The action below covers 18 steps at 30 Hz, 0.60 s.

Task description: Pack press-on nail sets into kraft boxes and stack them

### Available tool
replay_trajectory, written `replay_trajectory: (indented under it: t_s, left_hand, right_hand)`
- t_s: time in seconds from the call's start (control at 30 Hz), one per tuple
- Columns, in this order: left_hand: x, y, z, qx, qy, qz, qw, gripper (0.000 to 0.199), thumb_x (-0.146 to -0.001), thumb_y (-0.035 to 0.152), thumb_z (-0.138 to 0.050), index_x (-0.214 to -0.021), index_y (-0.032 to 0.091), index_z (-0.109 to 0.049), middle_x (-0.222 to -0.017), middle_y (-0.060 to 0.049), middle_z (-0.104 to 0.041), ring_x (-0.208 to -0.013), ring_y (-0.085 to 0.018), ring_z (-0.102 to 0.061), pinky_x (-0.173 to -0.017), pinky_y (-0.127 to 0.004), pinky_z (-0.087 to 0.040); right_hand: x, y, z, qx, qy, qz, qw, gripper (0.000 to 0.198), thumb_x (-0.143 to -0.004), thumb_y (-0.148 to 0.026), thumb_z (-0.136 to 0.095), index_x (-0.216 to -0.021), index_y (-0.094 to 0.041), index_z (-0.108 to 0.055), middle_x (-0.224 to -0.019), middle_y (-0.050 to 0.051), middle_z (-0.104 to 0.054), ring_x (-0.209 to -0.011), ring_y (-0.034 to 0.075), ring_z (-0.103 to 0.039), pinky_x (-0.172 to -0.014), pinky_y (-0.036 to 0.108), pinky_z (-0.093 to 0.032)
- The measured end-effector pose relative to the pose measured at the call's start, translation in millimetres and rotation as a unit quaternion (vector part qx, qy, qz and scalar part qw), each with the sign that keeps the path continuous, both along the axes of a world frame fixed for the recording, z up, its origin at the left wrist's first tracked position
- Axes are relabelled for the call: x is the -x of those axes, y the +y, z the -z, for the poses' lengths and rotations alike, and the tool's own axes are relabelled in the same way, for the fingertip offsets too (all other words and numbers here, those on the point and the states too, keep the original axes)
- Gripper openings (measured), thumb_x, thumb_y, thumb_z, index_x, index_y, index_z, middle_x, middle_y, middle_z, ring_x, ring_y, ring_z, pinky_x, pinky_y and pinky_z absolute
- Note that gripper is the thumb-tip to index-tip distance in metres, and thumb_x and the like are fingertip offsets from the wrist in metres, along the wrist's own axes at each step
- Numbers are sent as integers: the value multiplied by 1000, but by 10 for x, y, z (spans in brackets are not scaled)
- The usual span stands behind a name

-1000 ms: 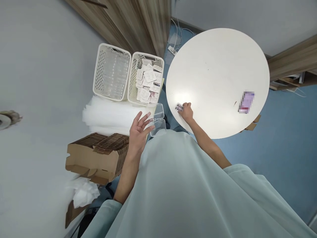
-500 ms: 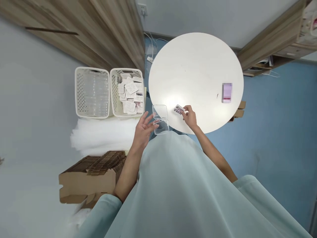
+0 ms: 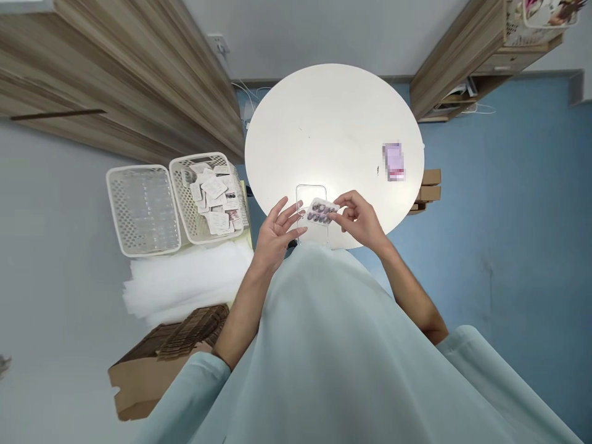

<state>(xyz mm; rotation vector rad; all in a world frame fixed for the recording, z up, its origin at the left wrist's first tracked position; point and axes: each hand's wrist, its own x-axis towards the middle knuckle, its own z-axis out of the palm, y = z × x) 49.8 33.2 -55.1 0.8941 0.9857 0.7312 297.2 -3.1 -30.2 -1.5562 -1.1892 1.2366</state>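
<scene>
Over the worktop (image 3: 333,111), a clear case (image 3: 311,196) is pinched by left fingers (image 3: 294,235), a dark-studded card (image 3: 319,211) by right fingers (image 3: 346,198). If loosely edge-held, the card could be dropped.

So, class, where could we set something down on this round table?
Bare room: the far half of the round table, beyond the clear case and purple item. Crowded: the near edge, where the left hand holds that case and the right hand a spotted card.

One clear case (image 3: 311,190), one card (image 3: 320,211), two hands (image 3: 272,239) (image 3: 363,220), three white baskets (image 3: 116,209) (image 3: 182,198) (image 3: 531,37), one round table (image 3: 333,117)
</scene>
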Motion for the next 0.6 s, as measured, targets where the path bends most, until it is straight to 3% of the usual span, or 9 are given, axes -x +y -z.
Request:
replay_trajectory:
  t_s: [0.27, 0.4, 0.6]
  left_hand:
    - [-57, 50, -101, -20, 0, 19, 1000, 102, -79, 40, -96, -166, 30, -44, -168, -17, -52, -154, -36, -51, -127, -53, -44]
    - [-35, 28, -109, -16, -8, 25, 1000, 101, -80, 41, -96, -167, 32, -44, -170, -16, -50, -154, -38, -52, -125, -53, -46]
    - [-12, -9, -101, -22, -5, 13, 1000, 100, -81, 45, -95, -167, 33, -45, -170, -15, -50, -153, -37, -53, -123, -50, -50]
  right_hand:
    - [10, -35, -111, -26, -123, -88, 988, 25, -99, -46, -76, -113, -28, -67, -106, 1, -74, -63, 12, -57, -67, 30, -50]
    - [25, -62, -203, -55, -169, -122, 977, 18, -104, -40, -71, -116, -27, -68, -112, 3, -69, -68, 13, -60, -70, 30, -50]
    - [94, -92, -289, -44, -212, -154, 964, 15, -106, -34, -69, -120, -29, -68, -114, 3, -63, -70, 13, -61, -66, 29, -48]
